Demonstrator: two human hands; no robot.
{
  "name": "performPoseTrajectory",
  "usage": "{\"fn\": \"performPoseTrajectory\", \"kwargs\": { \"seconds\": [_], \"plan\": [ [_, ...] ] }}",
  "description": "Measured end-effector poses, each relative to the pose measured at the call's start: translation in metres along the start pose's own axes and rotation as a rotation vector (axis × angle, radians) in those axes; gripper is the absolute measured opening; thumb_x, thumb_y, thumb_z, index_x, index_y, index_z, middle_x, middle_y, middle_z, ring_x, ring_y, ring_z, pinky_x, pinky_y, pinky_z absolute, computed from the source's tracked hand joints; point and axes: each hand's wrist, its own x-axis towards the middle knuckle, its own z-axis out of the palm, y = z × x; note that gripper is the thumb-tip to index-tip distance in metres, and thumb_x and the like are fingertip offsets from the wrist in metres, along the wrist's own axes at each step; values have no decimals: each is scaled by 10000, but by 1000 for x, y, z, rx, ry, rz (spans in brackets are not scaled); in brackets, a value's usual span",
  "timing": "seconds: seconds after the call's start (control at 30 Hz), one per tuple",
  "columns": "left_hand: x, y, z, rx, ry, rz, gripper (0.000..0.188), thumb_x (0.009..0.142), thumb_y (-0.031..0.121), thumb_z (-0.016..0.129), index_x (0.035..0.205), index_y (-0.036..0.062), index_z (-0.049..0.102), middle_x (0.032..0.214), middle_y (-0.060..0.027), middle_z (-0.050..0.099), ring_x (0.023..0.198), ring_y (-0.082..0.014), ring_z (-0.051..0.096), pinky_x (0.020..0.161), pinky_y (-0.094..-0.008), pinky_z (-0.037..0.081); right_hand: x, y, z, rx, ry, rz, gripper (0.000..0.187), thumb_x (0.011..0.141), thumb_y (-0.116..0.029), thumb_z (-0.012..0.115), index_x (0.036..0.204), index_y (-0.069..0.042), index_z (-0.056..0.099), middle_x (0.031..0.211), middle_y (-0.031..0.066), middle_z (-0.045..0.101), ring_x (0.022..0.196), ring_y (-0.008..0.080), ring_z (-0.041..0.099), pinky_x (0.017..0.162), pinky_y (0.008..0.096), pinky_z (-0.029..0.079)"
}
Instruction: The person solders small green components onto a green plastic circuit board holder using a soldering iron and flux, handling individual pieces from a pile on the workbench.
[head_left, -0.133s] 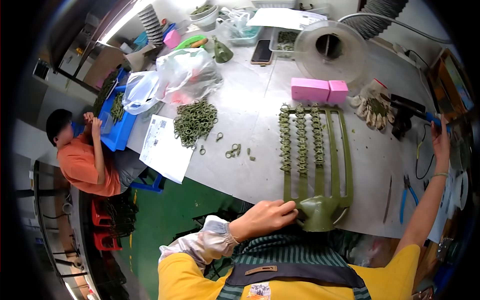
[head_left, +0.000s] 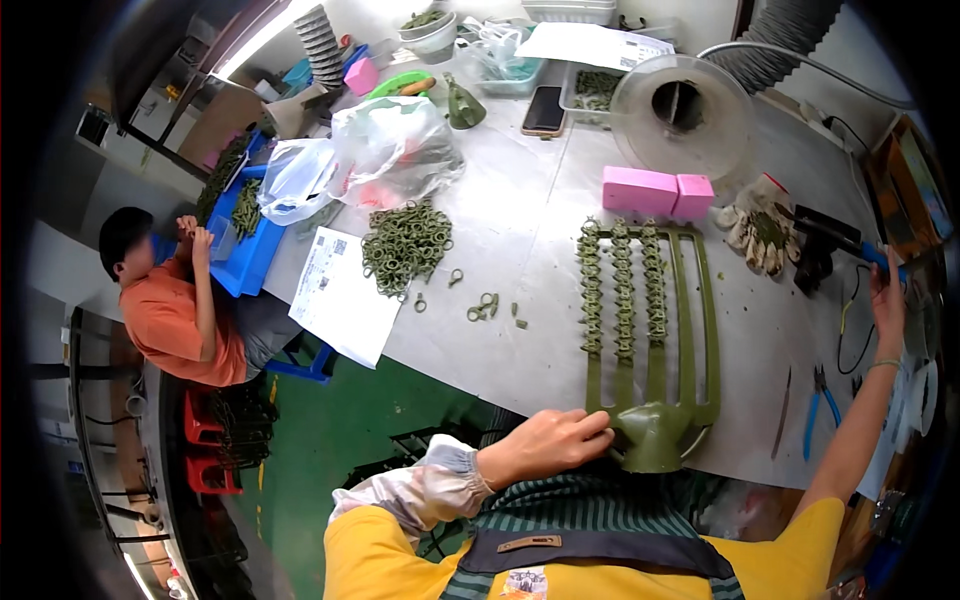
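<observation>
**Green frame (head_left: pixel 655 385) at near desk (head_left: pixel 520 370) edge**

Pinched at near-left corner in left grip (head_left: pixel 545 443), with black tool (head_left: pixel 822 230) clasped in right grip (head_left: pixel 886 305). Could slip or tip under a careless tug, perhaps shaking small green pieces (head_left: pixel 624 290) loose.

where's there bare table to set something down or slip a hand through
Mainly the gray table between the phone, ring pile and pink blocks, beyond the loose rings. A second patch lies between the green rack and the slim tool beside the pliers. The back is crowded with tubs and bags.
</observation>
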Motion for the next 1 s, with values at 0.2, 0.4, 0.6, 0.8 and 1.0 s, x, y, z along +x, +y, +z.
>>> {"fn": "performPoseTrajectory", "kwargs": {
  "seconds": [0.2,0.4,0.6,0.8,1.0],
  "plan": [
    [1,-24,-47,-177,180,-96,348,818,294,739,1051,59,629,909,-85,596,806,-274,610,653,-370,531,-32,-11,-3,-122,117,45,295,941,-367,646,1099,-119,644,851,-5,596,660,88,523,576,228,435],
    [-19,-238,-163,515,917,-576,194,922,27,534,1103,12,602,985,-142,573,918,-292,582,804,-388,474,-139,-46,46,-341,-9,-72,322,994,-446,555,990,-128,601,800,-44,545,634,42,456,565,189,386],
    [-39,-389,-200,194,697,-932,382,889,175,674,1213,-15,607,1134,-168,670,958,-235,656,847,-359,532,-232,-85,162,-674,-398,-38,332,1005,-377,551,891,-71,605,766,0,558,589,49,541,553,188,440],
    [-38,-404,-244,-396,1120,-849,192,954,193,654,957,6,700,837,-15,677,652,-83,604,609,-223,509,-258,-74,297,-520,-1064,-23,187,972,-173,614,918,3,650,747,31,594,595,76,577,528,201,464],
    [-35,-357,-315,-600,1389,-536,180,971,173,612,923,25,703,820,-20,693,675,-90,649,621,-221,525,-245,-18,438,-749,-1340,-437,273,974,-258,612,959,8,673,710,54,621,609,101,584,553,285,478]
  ]
}}
